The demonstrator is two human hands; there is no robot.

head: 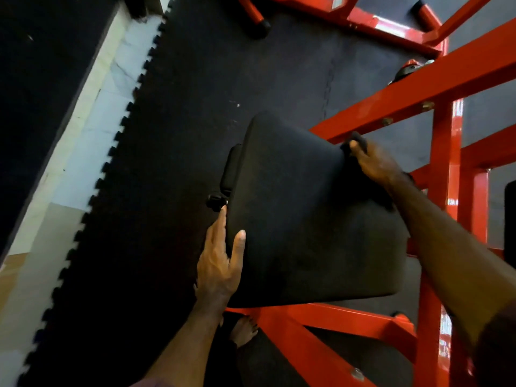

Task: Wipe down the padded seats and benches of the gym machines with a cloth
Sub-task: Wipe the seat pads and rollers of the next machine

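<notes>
A black padded seat [301,208] sits on a red machine frame [444,152] in the middle of the view. My left hand [222,261] grips the seat's near left edge, thumb on top and fingers down the side. My right hand [374,163] presses a dark cloth [356,142] against the seat's far right corner, with the fingers curled over the cloth. Only a small bunch of the cloth shows past the fingertips. A black adjustment knob [216,201] sticks out just beyond my left fingertips.
Red frame bars [321,325] run under the seat and up the right side. Black rubber floor mats [195,79] with a toothed edge meet a pale strip of floor [92,141] at left. A bare foot [244,331] stands below the seat. Another black pad [509,222] shows at far right.
</notes>
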